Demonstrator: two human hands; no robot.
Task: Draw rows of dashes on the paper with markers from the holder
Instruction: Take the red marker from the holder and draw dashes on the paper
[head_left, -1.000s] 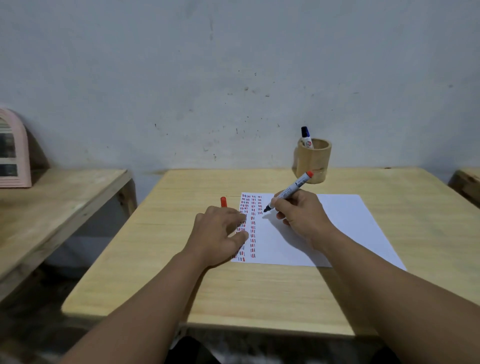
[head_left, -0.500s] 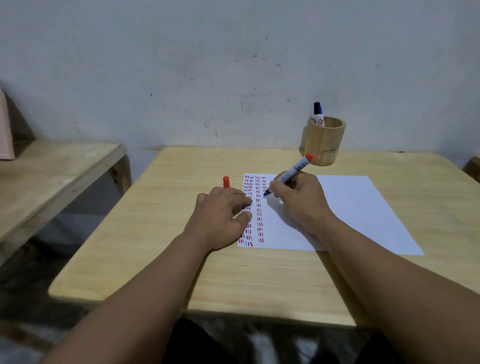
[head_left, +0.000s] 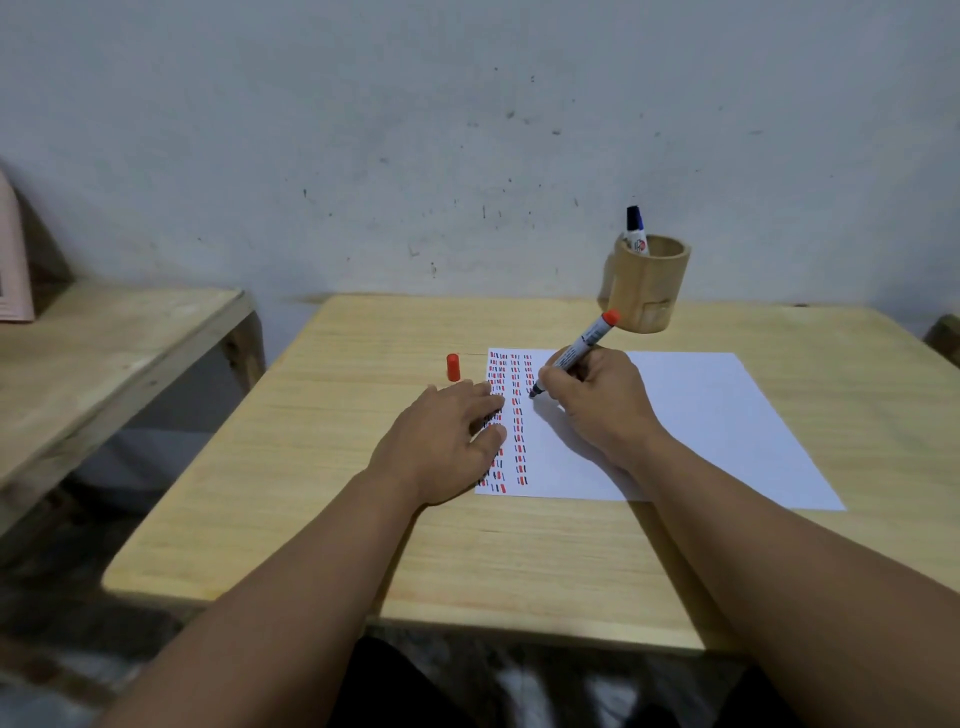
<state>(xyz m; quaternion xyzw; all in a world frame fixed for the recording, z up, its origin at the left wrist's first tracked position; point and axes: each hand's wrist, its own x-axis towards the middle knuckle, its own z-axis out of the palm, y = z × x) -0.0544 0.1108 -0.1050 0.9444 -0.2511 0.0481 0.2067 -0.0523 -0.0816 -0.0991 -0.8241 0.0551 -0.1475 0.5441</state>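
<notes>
A white sheet of paper (head_left: 696, 415) lies on the wooden table (head_left: 332, 467), its left part filled with columns of red and dark dashes (head_left: 517, 415). My right hand (head_left: 602, 405) grips a marker with a red end (head_left: 576, 353), tip down on the paper at the third column. My left hand (head_left: 447, 436) lies flat, fingers spread, pressing the paper's left edge and covering some dashes. A red marker cap (head_left: 453, 367) stands on the table just left of the paper. A bamboo holder (head_left: 649, 291) at the back holds a blue-capped marker (head_left: 636, 228).
A second wooden table (head_left: 104, 353) stands lower to the left, with a pink frame (head_left: 13, 260) at its far end. A grey wall runs right behind the table. The paper's right half is blank.
The camera has tilted and shifted, so the scene sits differently in view. My right hand has moved the marker tip slightly down the column. My left hand stays pressed on the paper.
</notes>
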